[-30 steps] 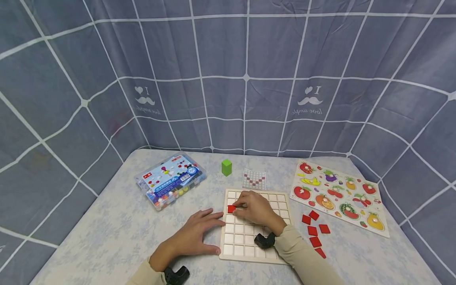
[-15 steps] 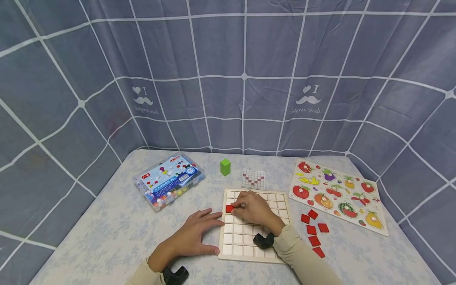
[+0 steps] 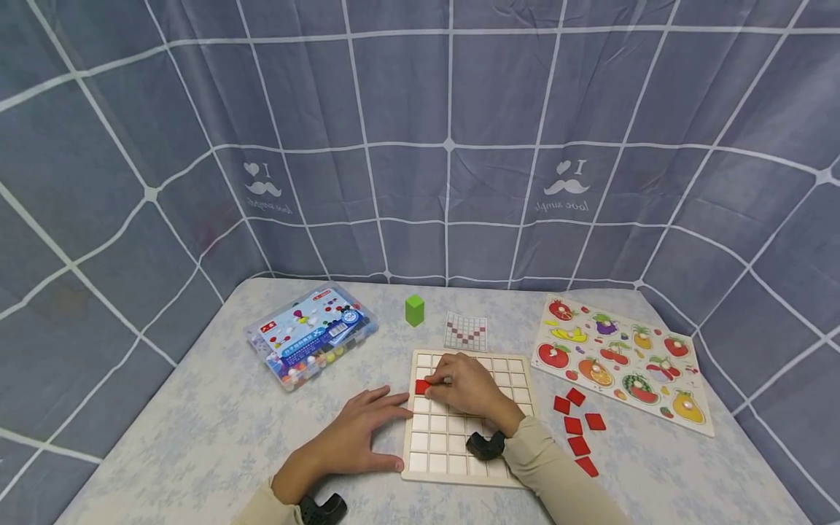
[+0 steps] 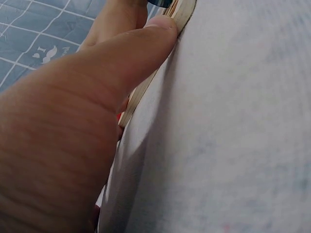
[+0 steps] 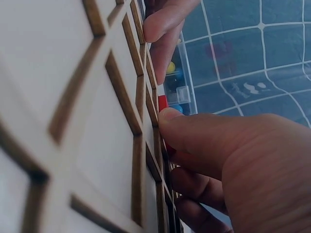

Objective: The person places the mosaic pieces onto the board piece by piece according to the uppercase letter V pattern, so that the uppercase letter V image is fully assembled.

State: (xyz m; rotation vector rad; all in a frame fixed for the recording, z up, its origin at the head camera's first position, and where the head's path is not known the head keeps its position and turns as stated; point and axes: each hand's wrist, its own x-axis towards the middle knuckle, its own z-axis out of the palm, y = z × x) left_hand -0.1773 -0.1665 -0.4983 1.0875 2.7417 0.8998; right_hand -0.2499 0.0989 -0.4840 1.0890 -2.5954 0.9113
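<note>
A red square tile (image 3: 421, 387) lies at the left-hand column of the wooden grid board (image 3: 438, 463), near its upper left corner. My right hand (image 3: 471, 384) reaches over the board and pinches that tile between thumb and fingers; the right wrist view shows the thumb against the red tile (image 5: 162, 101). With spread, fairly straight fingers, my left hand (image 3: 357, 435) touches the board's left edge. In the left wrist view its thumb (image 4: 141, 51) presses against the board's wooden side (image 4: 183, 13). Part of the grid is hidden under my right hand and wrist.
Several loose red tiles (image 3: 573, 425) lie right of the board. Beyond it are a printed pattern card (image 3: 466, 332) and a green block (image 3: 415, 310). A plastic case (image 3: 311, 334) of coloured beads stands back left, a fruit puzzle board (image 3: 623, 364) back right.
Both hands stay in nearly the same place, and the red tile remains under my right fingertips. The view has shifted slightly.
</note>
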